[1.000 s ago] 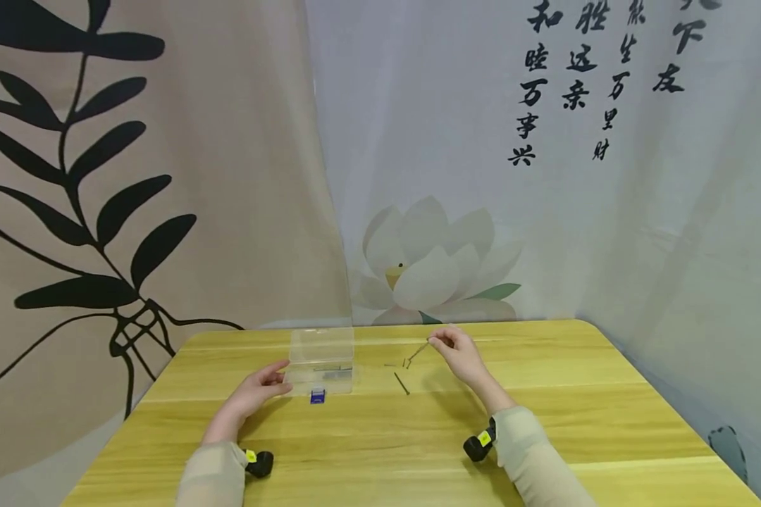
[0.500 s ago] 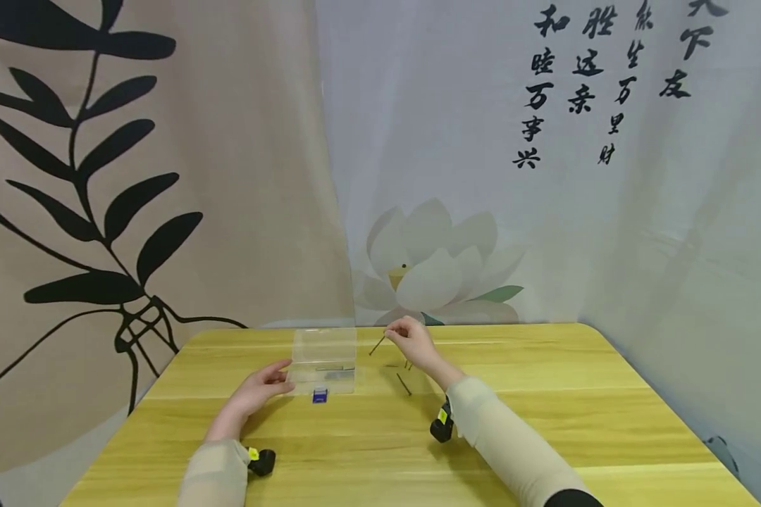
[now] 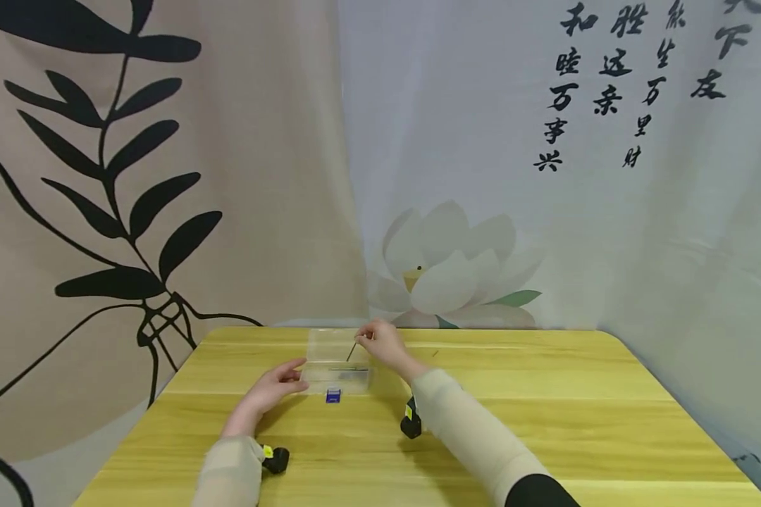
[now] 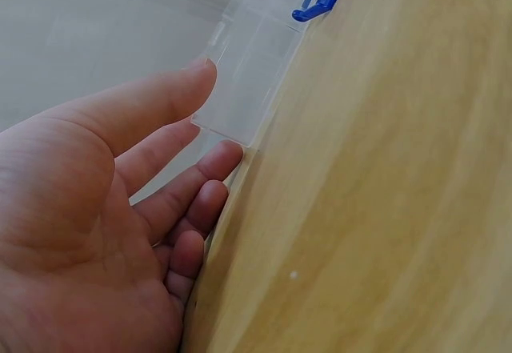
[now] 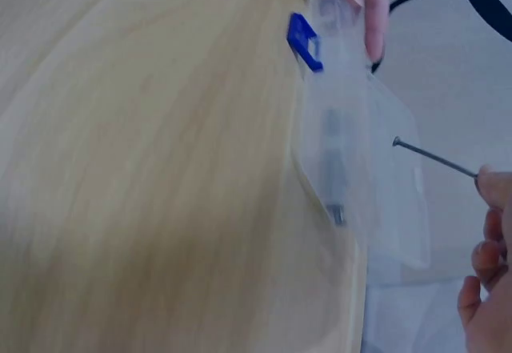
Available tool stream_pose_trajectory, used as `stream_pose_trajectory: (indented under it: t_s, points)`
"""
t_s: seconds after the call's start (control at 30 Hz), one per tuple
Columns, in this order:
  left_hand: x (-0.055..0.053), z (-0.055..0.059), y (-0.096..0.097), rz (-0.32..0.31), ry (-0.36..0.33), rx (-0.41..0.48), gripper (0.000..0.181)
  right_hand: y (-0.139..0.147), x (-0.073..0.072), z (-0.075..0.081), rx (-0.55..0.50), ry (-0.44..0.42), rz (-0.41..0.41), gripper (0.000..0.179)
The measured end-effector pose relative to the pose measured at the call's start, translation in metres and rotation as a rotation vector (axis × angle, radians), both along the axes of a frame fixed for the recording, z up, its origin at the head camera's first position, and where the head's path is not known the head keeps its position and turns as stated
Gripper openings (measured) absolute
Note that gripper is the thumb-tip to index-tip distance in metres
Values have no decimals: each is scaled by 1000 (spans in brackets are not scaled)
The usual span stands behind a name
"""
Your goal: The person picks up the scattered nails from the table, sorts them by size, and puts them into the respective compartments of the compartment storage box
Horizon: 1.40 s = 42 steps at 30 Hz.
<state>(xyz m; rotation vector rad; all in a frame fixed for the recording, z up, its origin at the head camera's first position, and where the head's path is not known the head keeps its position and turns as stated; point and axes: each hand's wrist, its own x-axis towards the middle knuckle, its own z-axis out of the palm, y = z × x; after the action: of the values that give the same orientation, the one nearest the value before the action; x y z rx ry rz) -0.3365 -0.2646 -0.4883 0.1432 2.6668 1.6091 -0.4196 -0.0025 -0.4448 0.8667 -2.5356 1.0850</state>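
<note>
A: Where does the box sit?

B: Clear rectangular plastic box [image 3: 317, 382], on the yellow wood-grain table [image 3: 545, 401], near the far edge, left of midway between the far corners. Transparent hinged lid [image 3: 327, 343] open on the far side, presumably to leave the near approach free. Blue plastic latch [image 3: 333, 396] faces the person.

A: Left hand?

B: Left hand [image 3: 271, 389]: thumb and fingers loosely parted, against the box's left end. Likely a brace; so light a box could slide.

A: And the right?

B: Right hand [image 3: 383, 343] pinches a slim dark metal nail [image 5: 436, 158] near one end; the flat head points free, over the box as far as I can judge. An end grip probably keeps the knuckles clear of the walls.

A: Other metal?

B: Grey metal pieces [image 3: 350, 370] inside the box, lying lengthwise; count uncertain through the plastic. One thin dark piece [image 3: 435, 353] on the table, toward the far edge, just beyond the right wrist.
</note>
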Motion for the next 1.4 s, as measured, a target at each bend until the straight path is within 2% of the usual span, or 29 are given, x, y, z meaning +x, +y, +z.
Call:
stream_pose_trajectory:
  t_s: [0.2, 0.4, 0.77, 0.93, 1.0, 1.23, 1.4]
  points:
    - [-2, -1, 0, 2, 2, 11, 62, -16, 4, -2, 101, 30, -16, 9]
    - [0, -1, -1, 4, -17, 24, 61, -24, 9, -6, 145, -12, -40, 9]
    - [1, 0, 2, 22, -21, 20, 60, -22, 11, -12, 206, 0, -26, 9]
    - [1, 0, 3, 24, -25, 21, 61, -21, 11, -17, 239, 35, -11, 7]
    - [0, -1, 5, 19, -23, 22, 61, -19, 11, -18, 234, 25, -4, 8]
    - [1, 1, 6, 10, -19, 6, 60, 3, 11, -11, 100, -102, 39, 9]
    - [4, 3, 4, 4, -24, -16, 61, 28, 11, -10, 52, -77, 52, 8]
